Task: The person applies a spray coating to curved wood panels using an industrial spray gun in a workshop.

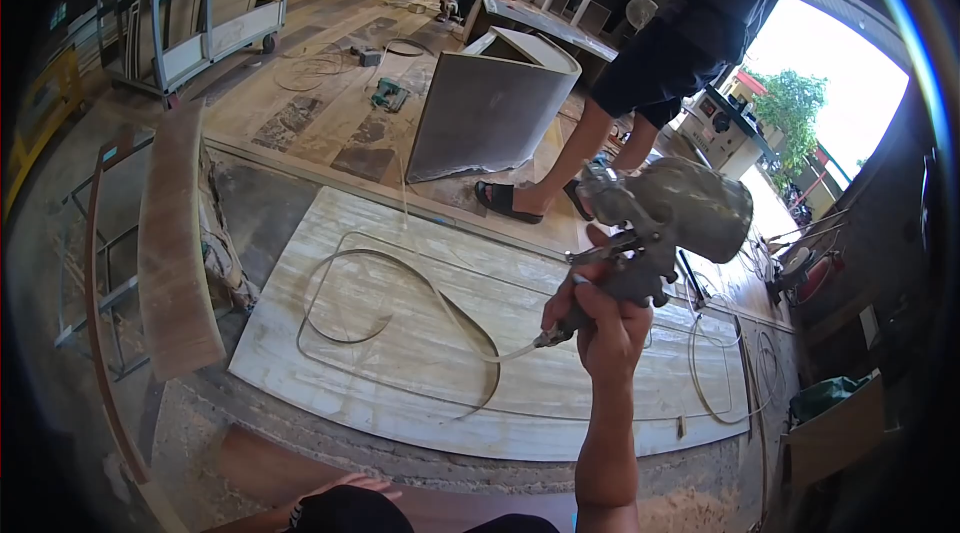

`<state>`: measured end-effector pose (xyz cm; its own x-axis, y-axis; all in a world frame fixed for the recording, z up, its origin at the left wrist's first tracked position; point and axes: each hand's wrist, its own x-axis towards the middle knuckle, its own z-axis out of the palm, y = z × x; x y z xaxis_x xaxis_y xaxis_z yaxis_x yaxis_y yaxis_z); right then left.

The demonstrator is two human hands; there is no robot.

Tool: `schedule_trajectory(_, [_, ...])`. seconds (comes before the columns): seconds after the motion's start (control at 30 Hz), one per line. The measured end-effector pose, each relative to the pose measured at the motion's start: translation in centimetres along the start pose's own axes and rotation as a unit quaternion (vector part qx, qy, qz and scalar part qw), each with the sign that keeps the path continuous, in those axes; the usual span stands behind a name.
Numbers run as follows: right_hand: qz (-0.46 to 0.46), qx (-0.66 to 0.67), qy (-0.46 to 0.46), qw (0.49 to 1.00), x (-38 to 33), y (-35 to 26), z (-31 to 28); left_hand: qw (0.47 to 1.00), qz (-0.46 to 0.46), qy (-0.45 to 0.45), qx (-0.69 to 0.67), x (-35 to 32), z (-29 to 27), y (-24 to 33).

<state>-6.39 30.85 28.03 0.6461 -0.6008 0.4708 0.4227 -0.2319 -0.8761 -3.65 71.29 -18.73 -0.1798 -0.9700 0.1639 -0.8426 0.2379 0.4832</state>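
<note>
Right hand [607, 321]: I see fingers wrapped around the spray gun [660, 223].
Left hand [350, 486]: near brown board [275, 461]; grip, I can't tell.

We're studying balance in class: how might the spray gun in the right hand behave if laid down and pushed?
The spray gun likely tips toward its bulky cup. The cup's rounded side might let it roll. The attached hose, visibly bent, probably flexes but could tug.
</note>
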Motion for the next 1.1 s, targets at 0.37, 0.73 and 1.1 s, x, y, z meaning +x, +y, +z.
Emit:
schedule_trajectory(0.37, [0.031, 0.057, 0.02, 0.998, -1.1, 4.4, -1.2, 0.992, 0.058, -0.028, 0.106, -2.5, -5.2, 0.5])
schedule_trajectory(0.73, [0.086, 0.02, -0.023, 0.996, -3.0, 6.0, -2.3, 0.991, 0.073, -0.048, 0.105, 0.7, -10.5, 1.6])
schedule_trajectory(1.1, [0.131, 0.006, -0.049, 0.99, -3.7, 5.5, -1.8, 0.984, -0.061, -0.164, 0.015, 4.3, -12.1, 2.9])
